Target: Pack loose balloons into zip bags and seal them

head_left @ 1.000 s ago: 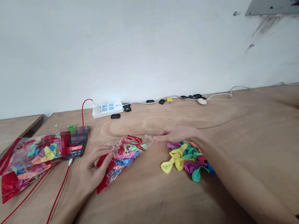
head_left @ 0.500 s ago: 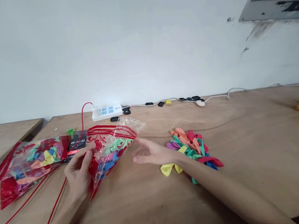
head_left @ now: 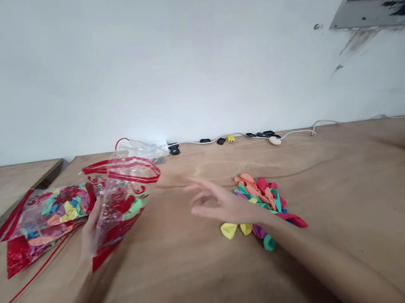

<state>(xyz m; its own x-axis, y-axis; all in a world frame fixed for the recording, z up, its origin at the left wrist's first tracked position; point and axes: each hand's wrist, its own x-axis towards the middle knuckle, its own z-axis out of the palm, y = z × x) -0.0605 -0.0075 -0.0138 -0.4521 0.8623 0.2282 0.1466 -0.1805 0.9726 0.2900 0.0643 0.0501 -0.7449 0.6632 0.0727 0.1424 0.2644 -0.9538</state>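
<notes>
On the left, my left hand [head_left: 92, 230] grips a clear plastic bag with red trim [head_left: 121, 203]; most of its fingers are behind the plastic. Green and blue balloons show inside this bag. My right hand [head_left: 217, 203] hovers over the middle of the table with its fingers apart, holding nothing. Beside my right wrist lies a loose pile of balloons [head_left: 265, 193] in orange, red, green, yellow, purple and blue. More bagged balloons [head_left: 64, 209] lie just left of my left hand.
A white power strip [head_left: 152, 150] stands by the wall, partly behind the held bag. Small black pieces [head_left: 220, 141], a yellow piece [head_left: 230, 139] and a white cable [head_left: 294, 132] lie along the wall. A red cord [head_left: 31, 278] crosses the table's left side.
My left hand has moved left with the bag, which now covers the phone. The bag's red-trimmed top has swung left and opened out. My right hand is a little further right, away from the bag.
</notes>
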